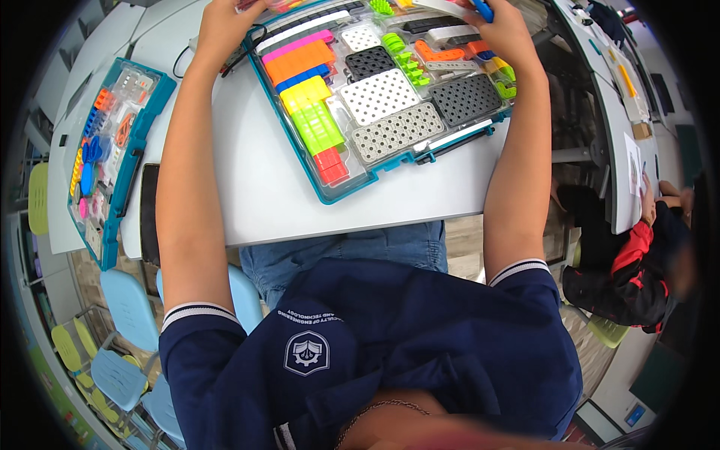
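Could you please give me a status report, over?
Left hand, right hand: at far side of parts case, grips unclear. Blue piece by right hand. Parts case on white table. Second case apart, at left.

Passage: white tabletop [360, 214], near edge — obstacles: central case [364, 182], left case [155, 103]

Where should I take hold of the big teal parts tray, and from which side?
Probably by opposite side rims, coming from left and right: the teal parts tray is broad, rests on the white table and is packed with pieces, so paired grips should keep it level. The left rim shows clearly; the right forearm crosses near the right corner.
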Motion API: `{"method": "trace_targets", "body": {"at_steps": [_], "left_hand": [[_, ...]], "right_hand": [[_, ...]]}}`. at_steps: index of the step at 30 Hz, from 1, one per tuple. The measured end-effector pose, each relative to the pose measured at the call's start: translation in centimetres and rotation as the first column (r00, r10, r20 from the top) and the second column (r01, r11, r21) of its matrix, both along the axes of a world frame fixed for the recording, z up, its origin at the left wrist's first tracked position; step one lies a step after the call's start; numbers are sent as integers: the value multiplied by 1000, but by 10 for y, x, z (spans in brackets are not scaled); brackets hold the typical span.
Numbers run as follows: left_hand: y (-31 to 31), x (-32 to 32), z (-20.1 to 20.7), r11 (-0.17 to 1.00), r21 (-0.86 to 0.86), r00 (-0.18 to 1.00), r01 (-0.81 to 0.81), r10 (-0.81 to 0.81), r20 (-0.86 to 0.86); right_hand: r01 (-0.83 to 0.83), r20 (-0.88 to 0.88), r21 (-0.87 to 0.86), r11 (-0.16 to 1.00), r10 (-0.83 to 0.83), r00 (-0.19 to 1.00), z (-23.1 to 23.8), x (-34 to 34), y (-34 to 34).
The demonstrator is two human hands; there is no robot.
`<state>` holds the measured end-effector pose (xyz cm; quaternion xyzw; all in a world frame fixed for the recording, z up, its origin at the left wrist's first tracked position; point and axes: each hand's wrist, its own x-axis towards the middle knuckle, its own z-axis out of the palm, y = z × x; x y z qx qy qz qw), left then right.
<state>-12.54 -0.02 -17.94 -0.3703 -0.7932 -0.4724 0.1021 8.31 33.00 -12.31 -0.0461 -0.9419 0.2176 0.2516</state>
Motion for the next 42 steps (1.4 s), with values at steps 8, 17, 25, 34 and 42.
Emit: {"method": "trace_targets", "body": {"at_steps": [8,17,25,34,42], "left_hand": [[-10,-26,-13,989,-142,966,-35,-4,-260],[-4,-4,-4,1000,5,1000,8,-8,-13],[0,6,4,1000,-2,1000,5,-5,7],[0,1,1,999,-38,1000,0,-2,-31],[1,-4,-4,998,44,997,50,-47,-64]], "right_hand": [[-143,128,-46,989,147,981,-8,4,35],[-132,98,-57,990,138,986,-13,-5,15],[-72,202,-175,982,107,974,-8,-4,0],[-89,196,-194,977,128,972,-4,0,-8],[-209,178,-13,978,208,962,-21,-15,18]]}}
